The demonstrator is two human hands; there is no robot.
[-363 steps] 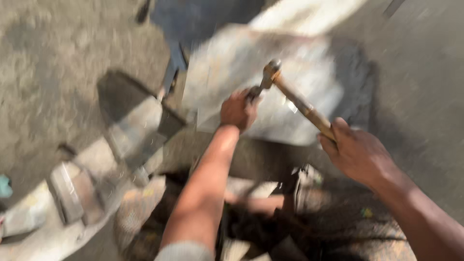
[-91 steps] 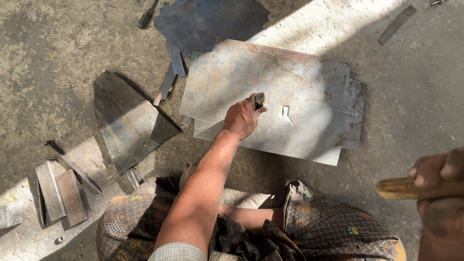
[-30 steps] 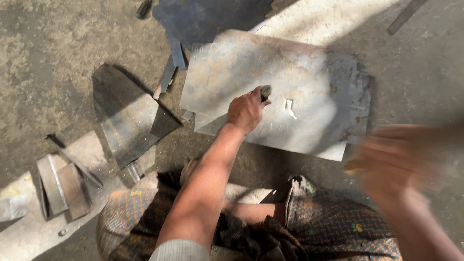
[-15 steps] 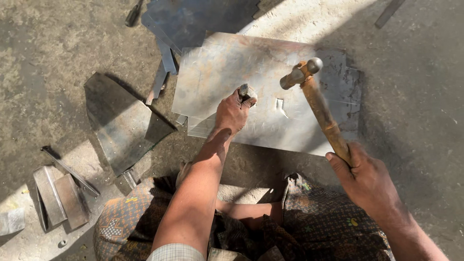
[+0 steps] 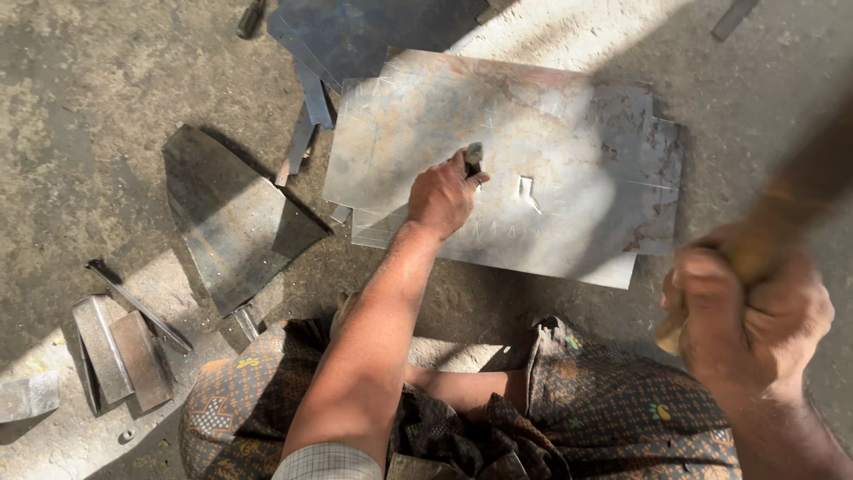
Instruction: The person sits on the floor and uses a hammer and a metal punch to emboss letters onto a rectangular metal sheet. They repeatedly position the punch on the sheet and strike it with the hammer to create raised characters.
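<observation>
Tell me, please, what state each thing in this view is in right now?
Left hand: closed around the chisel.
Chisel: upright on the metal sheet.
Metal sheet: flat on the ground, with a cut slot.
Right hand: fist closed on a blurred wooden handle, raised.

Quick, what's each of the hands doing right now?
Left hand: closed around a chisel set on the metal sheet.
Right hand: closed on a wooden hammer handle, blurred.

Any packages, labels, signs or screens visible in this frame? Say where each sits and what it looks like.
None in view: only bare grey metal sheets and offcuts on the concrete floor, a chisel in the left hand, and a blurred wooden handle in the right hand.
</observation>
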